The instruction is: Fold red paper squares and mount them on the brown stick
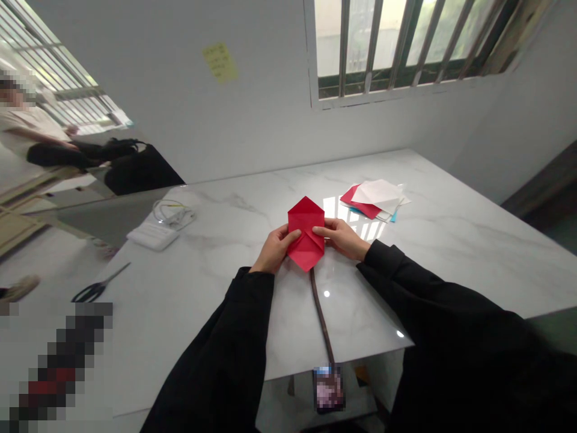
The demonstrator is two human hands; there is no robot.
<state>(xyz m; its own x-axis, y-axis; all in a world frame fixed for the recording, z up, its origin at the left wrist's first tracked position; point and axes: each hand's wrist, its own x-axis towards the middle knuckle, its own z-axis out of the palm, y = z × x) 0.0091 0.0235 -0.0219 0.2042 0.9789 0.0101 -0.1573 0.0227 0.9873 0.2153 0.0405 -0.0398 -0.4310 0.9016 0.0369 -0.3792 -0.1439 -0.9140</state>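
hands: left hand point(276, 248), right hand point(341, 237) pinching red folded paper point(306, 233) | long axis runs away from person, points at both ends

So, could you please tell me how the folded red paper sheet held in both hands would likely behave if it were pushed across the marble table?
The folded red paper sheet looks thin and creased, so it is probably very light and bends easily. The white marble table shows glossy reflections, so the paper would likely slide rather than grip. Being flat, it should not roll, though its raised flaps might catch or spring open.
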